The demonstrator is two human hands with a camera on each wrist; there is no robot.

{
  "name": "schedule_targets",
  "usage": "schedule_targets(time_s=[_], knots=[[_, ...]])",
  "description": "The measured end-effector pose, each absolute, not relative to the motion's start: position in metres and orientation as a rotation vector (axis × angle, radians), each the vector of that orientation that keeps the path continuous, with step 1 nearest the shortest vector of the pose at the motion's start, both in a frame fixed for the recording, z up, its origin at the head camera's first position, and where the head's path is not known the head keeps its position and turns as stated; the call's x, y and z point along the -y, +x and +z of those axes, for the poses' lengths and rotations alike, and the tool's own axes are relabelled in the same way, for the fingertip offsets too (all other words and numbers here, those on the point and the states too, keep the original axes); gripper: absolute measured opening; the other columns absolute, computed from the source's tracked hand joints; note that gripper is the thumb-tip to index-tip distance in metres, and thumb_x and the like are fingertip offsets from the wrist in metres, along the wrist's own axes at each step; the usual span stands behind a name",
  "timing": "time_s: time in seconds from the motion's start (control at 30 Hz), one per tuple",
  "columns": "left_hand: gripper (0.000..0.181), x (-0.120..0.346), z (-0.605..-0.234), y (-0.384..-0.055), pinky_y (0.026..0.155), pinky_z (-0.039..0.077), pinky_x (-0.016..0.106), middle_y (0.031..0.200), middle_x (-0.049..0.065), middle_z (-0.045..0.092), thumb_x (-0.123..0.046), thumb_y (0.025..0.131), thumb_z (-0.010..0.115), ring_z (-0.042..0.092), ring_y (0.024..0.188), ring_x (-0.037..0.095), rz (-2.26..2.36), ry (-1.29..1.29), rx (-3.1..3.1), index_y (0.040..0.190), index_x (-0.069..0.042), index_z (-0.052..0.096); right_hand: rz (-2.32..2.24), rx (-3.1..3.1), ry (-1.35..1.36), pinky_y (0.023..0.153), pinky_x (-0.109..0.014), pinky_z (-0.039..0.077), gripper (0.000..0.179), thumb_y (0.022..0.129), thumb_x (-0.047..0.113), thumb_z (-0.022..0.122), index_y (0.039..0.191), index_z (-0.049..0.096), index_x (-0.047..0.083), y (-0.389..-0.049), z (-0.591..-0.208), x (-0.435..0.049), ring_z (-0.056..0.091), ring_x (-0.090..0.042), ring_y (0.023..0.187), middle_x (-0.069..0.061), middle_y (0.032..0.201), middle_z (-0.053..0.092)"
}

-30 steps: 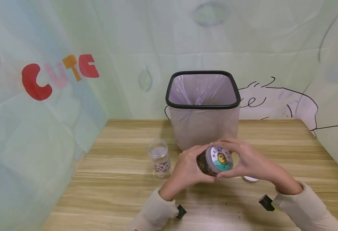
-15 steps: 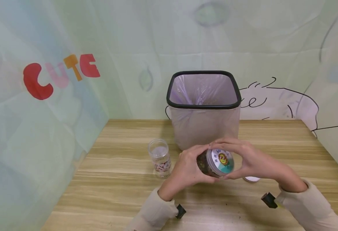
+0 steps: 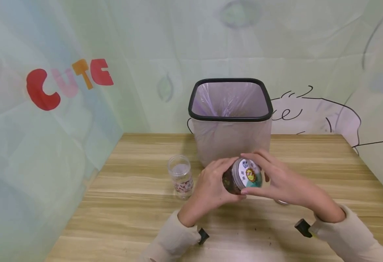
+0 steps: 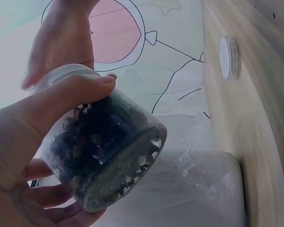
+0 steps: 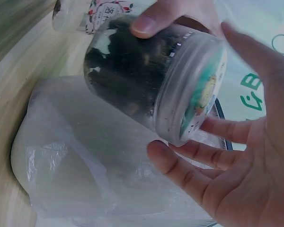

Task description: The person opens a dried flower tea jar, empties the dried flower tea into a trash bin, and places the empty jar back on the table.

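Observation:
Near the front of the bin, my left hand (image 3: 211,183) grips a clear plastic jar (image 4: 104,142) of dark dried bits, its thumb and fingers round the body. The jar is tilted, with its lid (image 3: 251,174) facing right. A sun picture and printed characters mark that lid. My right hand (image 3: 284,183) is curled round the lid's rim, thumb at the lower edge and fingers at the upper one. In the right wrist view its palm and several fingers (image 5: 222,156) spread beside the lid; firm contact is hard to see there.
An uncovered clear cup (image 3: 180,178) with a printed band stands left of the jar. Behind is a trash bin (image 3: 232,140) with a black rim and plastic liner. A small white lid (image 4: 230,57) lies on the wooden table (image 3: 129,182), partly behind the right hand.
The jar's lid picture has turned counterclockwise. My right hand has shifted its hold, its thumb now further left along the lid's lower edge. My left hand keeps its grip on the jar.

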State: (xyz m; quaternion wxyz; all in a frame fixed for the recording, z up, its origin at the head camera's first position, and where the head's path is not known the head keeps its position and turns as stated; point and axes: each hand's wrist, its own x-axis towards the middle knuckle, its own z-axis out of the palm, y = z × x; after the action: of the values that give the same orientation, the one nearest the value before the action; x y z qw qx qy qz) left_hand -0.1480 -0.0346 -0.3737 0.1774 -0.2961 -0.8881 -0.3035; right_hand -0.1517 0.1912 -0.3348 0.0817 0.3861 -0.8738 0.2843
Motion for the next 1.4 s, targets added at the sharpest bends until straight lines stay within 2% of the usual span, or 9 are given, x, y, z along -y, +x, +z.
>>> schedule_targets(time_s=[0.07,0.13,0.4,0.63,0.77,0.9,1.03,1.17,1.4], knots=[[0.091,0.035,-0.373,-0.148,0.095,0.051,0.037,0.130,0.002,0.061,-0.041,0.061,0.095,0.058,0.115,0.018,-0.854,-0.838,2.512,0.139,-0.015,0.057,0.841,2.617,1.130,0.060,-0.023,0.050,0.077,0.079,0.045,0.083,0.140,0.049,0.014,-0.152,-0.335,-0.190,0.052,-0.008,0.078,0.005,0.123,0.047],[0.092,0.035,-0.373,-0.148,0.095,0.051,0.036,0.130,0.002,0.062,-0.040,0.059,0.096,0.058,0.115,0.019,-0.836,-0.840,2.512,0.139,-0.014,0.058,0.832,2.611,1.131,0.060,-0.021,0.049,0.076,0.078,0.043,0.085,0.138,0.051,0.012,-0.152,-0.335,-0.188,0.052,-0.008,0.076,0.005,0.120,0.048],[0.094,0.036,-0.372,-0.147,0.094,0.052,0.038,0.129,0.004,0.062,-0.042,0.058,0.096,0.059,0.115,0.021,-0.812,-0.828,2.533,0.139,-0.014,0.057,0.825,2.523,1.227,0.063,-0.023,0.052,0.073,0.073,0.035,0.087,0.134,0.056,0.012,-0.155,-0.334,-0.186,0.055,-0.007,0.084,0.004,0.117,0.052],[0.095,0.037,-0.375,-0.149,0.092,0.053,0.041,0.129,0.005,0.063,-0.042,0.057,0.096,0.060,0.115,0.021,-0.817,-0.827,2.550,0.139,-0.011,0.058,0.816,2.444,1.345,0.080,-0.031,0.056,0.079,0.069,0.030,0.089,0.138,0.055,0.012,-0.161,-0.337,-0.190,0.056,-0.011,0.104,0.002,0.126,0.052],[0.095,0.037,-0.374,-0.150,0.093,0.052,0.041,0.130,0.005,0.062,-0.042,0.057,0.096,0.059,0.115,0.021,-0.814,-0.827,2.555,0.139,-0.011,0.058,0.820,2.422,1.411,0.091,-0.037,0.053,0.083,0.068,0.025,0.090,0.142,0.054,0.011,-0.164,-0.337,-0.192,0.053,-0.014,0.117,0.000,0.134,0.050],[0.096,0.037,-0.374,-0.151,0.094,0.052,0.040,0.131,0.004,0.062,-0.042,0.058,0.096,0.059,0.116,0.021,-0.820,-0.830,2.570,0.140,-0.011,0.057,0.804,2.419,1.437,0.096,-0.040,0.051,0.086,0.067,0.023,0.091,0.143,0.053,0.013,-0.165,-0.337,-0.193,0.051,-0.016,0.122,0.000,0.138,0.049],[0.095,0.037,-0.376,-0.153,0.095,0.052,0.039,0.131,0.005,0.062,-0.042,0.058,0.096,0.059,0.116,0.021,-0.800,-0.838,2.571,0.139,-0.011,0.057,0.792,2.459,1.377,0.094,-0.044,0.052,0.086,0.073,0.034,0.089,0.145,0.049,0.012,-0.162,-0.337,-0.191,0.052,-0.017,0.120,-0.001,0.137,0.047],[0.094,0.037,-0.376,-0.154,0.094,0.052,0.039,0.130,0.005,0.062,-0.043,0.059,0.095,0.059,0.115,0.021,-0.789,-0.836,2.565,0.139,-0.012,0.057,0.785,2.562,1.223,0.090,-0.042,0.052,0.084,0.080,0.048,0.081,0.146,0.045,0.011,-0.158,-0.340,-0.187,0.053,-0.015,0.112,0.000,0.134,0.046],[0.093,0.037,-0.376,-0.154,0.094,0.052,0.039,0.130,0.004,0.062,-0.043,0.060,0.095,0.058,0.116,0.021,-0.788,-0.831,2.575,0.140,-0.015,0.057,0.801,2.609,1.131,0.076,-0.033,0.054,0.074,0.081,0.047,0.081,0.139,0.050,0.011,-0.159,-0.345,-0.184,0.055,-0.011,0.097,0.001,0.125,0.050]])
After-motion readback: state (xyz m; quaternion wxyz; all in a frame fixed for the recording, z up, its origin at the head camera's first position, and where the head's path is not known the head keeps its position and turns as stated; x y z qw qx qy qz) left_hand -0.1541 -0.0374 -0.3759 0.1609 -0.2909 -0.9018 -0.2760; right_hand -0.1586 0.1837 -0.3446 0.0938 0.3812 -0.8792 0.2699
